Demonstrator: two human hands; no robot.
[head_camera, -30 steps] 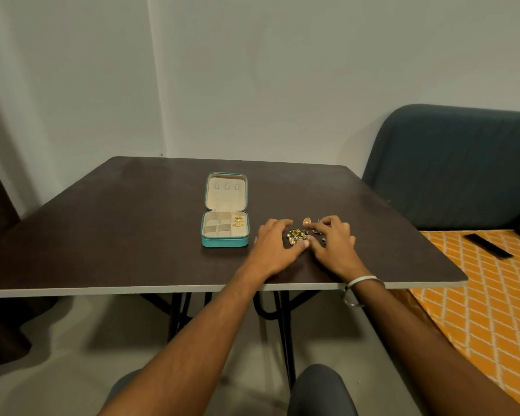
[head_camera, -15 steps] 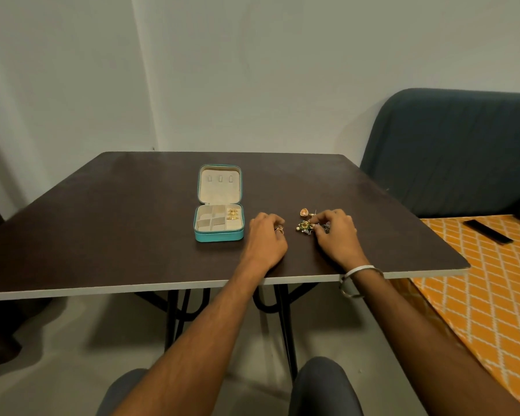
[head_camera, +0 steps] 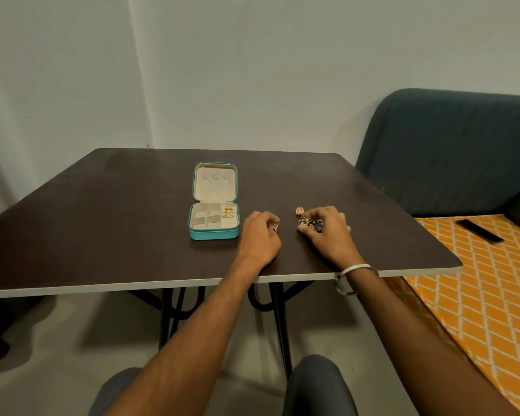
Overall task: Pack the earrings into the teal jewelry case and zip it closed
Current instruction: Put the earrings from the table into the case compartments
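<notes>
Head view. Dark brown table (head_camera: 102, 211) with a pale edge band, on black metal legs (head_camera: 278, 319). Grey floor below; plain pale wall (head_camera: 252, 70) behind, with a corner line left of centre. Right side: one dark blue-grey sofa back (head_camera: 451, 151), an orange cover with a white diamond pattern (head_camera: 478, 295), and one black remote (head_camera: 479, 231) lying on that cover. The person's two knees show at the bottom edge.

One teal jewelry case (head_camera: 213, 232) sits on the table, unzipped, lid tilted back. Cream lining; three small tabs in the lid. The tray is split into compartments; the right-hand one holds gold earrings (head_camera: 228, 212), about three, exact count unclear at this size.

Left hand (head_camera: 260, 238) rests on the table just right of the case, fingers curled, pinching one small gold-and-pink earring (head_camera: 273, 227) at the fingertips.

Right hand (head_camera: 327, 232) lies to the right of the left, apart from it, fingers curled over a loose pile of earrings (head_camera: 308, 222), green, gold and dark pieces; whether it pinches one I cannot tell. The pile cannot be counted. One round copper-coloured earring (head_camera: 300, 210) lies just behind the pile. One silver bangle (head_camera: 356, 273) on the right wrist.
</notes>
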